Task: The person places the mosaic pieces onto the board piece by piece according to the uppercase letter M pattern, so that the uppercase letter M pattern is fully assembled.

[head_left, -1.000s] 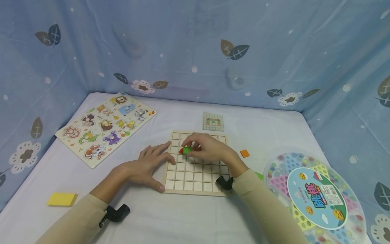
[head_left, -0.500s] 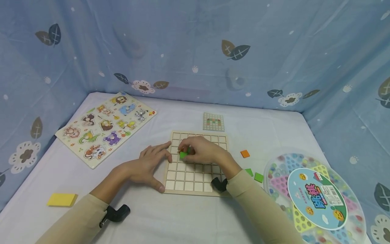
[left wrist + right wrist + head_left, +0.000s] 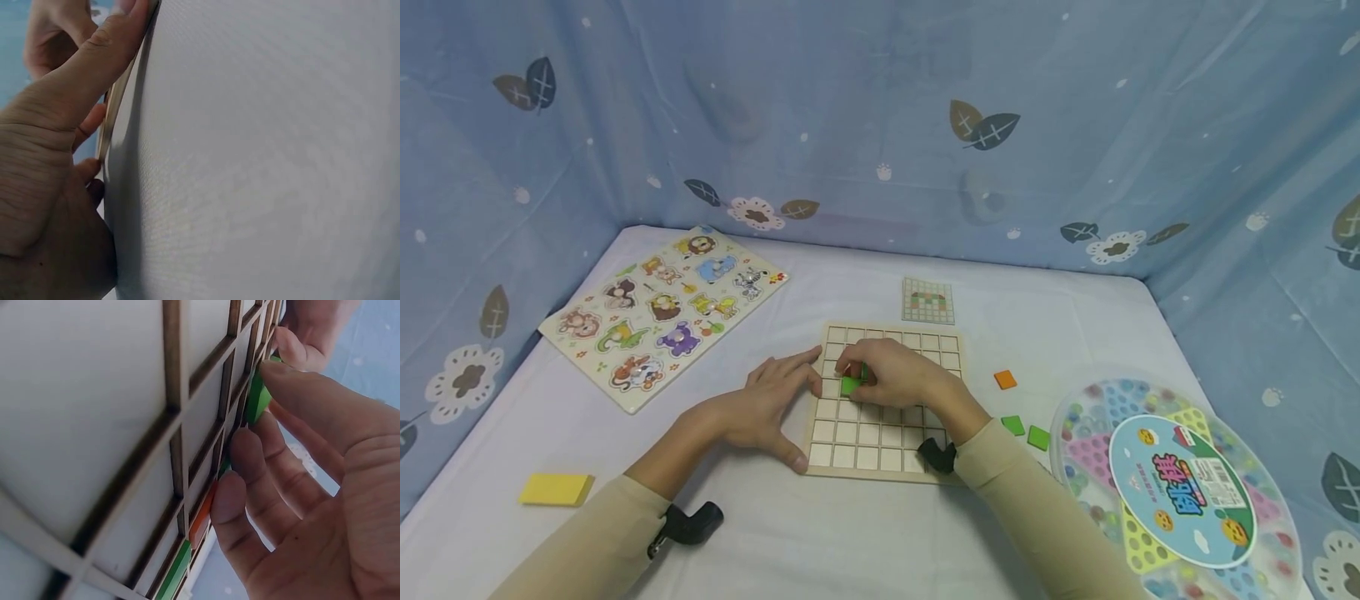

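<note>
A wooden grid board (image 3: 880, 477) lies in front of me. Along its left edge my left hand (image 3: 760, 412) rests with fingers spread, the thumb at the near corner and fingertips by the side. Over the grid's left part, my right hand (image 3: 895, 375) pinches a green square tile (image 3: 850, 386) between thumb and fingers. The right wrist view shows that tile (image 3: 259, 397) tilted at a cell, its lower edge close to the grid bars. Further along, an orange-red tile (image 3: 201, 515) and another green tile (image 3: 175, 572) sit in cells.
Two green tiles (image 3: 1012, 425) and an orange tile (image 3: 1005, 380) lie right of the board. A pattern card (image 3: 928, 312) stands behind it. An animal puzzle board (image 3: 662, 317), a yellow block (image 3: 556, 489) and a round marble game box (image 3: 1180, 492) are on the white cloth.
My right hand has moved slightly left and nearer to me, bringing the green tile down to a cell. Its sleeve has uncovered two green tiles. The left hand holds its place.
</note>
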Available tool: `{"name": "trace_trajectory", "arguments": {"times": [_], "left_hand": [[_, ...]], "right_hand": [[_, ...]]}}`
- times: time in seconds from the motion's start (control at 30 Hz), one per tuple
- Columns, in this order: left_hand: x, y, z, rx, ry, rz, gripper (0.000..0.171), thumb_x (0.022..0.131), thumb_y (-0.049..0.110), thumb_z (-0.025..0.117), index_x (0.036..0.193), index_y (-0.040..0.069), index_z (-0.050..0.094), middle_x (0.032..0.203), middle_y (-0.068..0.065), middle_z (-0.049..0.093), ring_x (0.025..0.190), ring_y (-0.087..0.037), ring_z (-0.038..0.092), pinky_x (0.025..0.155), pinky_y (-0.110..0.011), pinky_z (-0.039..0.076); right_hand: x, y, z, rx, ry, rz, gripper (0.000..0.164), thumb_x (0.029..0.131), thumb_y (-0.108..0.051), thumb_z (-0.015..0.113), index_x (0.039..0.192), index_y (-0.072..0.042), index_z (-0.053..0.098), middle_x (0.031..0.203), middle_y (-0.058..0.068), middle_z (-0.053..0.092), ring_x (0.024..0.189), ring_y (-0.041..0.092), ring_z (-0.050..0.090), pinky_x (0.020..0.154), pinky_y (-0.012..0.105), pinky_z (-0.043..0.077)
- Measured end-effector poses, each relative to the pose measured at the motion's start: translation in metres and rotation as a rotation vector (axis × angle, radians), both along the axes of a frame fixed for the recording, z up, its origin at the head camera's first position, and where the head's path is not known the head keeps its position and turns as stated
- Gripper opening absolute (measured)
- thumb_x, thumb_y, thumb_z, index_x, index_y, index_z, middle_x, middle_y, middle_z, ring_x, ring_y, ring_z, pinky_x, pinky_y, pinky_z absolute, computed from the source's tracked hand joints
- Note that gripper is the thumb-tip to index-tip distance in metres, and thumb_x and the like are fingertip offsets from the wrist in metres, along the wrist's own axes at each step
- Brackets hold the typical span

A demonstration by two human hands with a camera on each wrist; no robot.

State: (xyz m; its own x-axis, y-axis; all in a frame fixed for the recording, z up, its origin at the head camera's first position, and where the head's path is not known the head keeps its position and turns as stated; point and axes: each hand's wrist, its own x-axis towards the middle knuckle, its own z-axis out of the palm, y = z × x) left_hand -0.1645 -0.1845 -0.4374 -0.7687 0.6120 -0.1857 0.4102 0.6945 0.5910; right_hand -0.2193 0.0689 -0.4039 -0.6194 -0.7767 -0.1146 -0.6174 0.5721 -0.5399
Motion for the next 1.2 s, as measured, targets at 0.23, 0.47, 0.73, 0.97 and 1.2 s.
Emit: {"name": "trace_trajectory", "arguments": {"times": [0.23, 0.47, 0.73, 0.97, 1.2], "left_hand": [[0.0, 0.0, 0.0, 0.003, -0.001, -0.003, 0.091, 0.055, 0.069, 0.09, 0.121, 0.026, 0.045, 0.173, -0.009, 0.005, 0.159, -0.035, 0.005, 0.124, -0.066, 0.0], [0.0, -0.001, 0.001, 0.009, -0.004, -0.002, 0.091, 0.055, 0.067, 0.091, 0.122, 0.026, 0.045, 0.173, -0.009, 0.005, 0.159, -0.035, 0.004, 0.124, -0.066, -0.001], [0.001, -0.001, 0.002, 0.014, -0.007, -0.005, 0.091, 0.056, 0.067, 0.091, 0.122, 0.026, 0.045, 0.173, -0.01, 0.004, 0.159, -0.035, 0.003, 0.124, -0.066, -0.001], [0.003, -0.004, 0.002, -0.002, -0.006, 0.01, 0.09, 0.056, 0.066, 0.091, 0.122, 0.026, 0.045, 0.173, -0.01, 0.004, 0.159, -0.035, 0.003, 0.124, -0.066, -0.001], [0.002, 0.0, 0.002, -0.015, 0.002, 0.009, 0.09, 0.056, 0.069, 0.09, 0.122, 0.028, 0.045, 0.173, -0.008, 0.004, 0.159, -0.035, 0.006, 0.124, -0.065, 0.0]], "right_hand": [[0.0, 0.0, -0.001, -0.009, 0.006, 0.011, 0.027, 0.092, -0.016, 0.077, 0.117, -0.014, 0.069, 0.102, -0.001, 0.067, 0.084, 0.016, 0.06, 0.079, 0.029, 0.051], [0.0, 0.0, 0.001, 0.004, -0.008, 0.001, 0.024, 0.093, -0.017, 0.076, 0.116, -0.015, 0.07, 0.101, -0.003, 0.069, 0.084, 0.012, 0.06, 0.08, 0.028, 0.052], [0.001, 0.008, 0.006, -0.021, -0.029, 0.014, 0.024, 0.095, -0.016, 0.073, 0.119, -0.014, 0.07, 0.11, -0.003, 0.071, 0.09, 0.01, 0.064, 0.084, 0.029, 0.056], [0.001, 0.02, 0.009, -0.083, -0.033, 0.03, 0.024, 0.096, -0.015, 0.073, 0.12, -0.013, 0.071, 0.117, -0.001, 0.071, 0.099, 0.015, 0.066, 0.09, 0.033, 0.056], [0.004, 0.047, 0.016, -0.1, 0.026, 0.008, 0.03, 0.096, -0.017, 0.072, 0.124, -0.009, 0.068, 0.111, 0.002, 0.07, 0.098, 0.018, 0.065, 0.087, 0.04, 0.057]]}}
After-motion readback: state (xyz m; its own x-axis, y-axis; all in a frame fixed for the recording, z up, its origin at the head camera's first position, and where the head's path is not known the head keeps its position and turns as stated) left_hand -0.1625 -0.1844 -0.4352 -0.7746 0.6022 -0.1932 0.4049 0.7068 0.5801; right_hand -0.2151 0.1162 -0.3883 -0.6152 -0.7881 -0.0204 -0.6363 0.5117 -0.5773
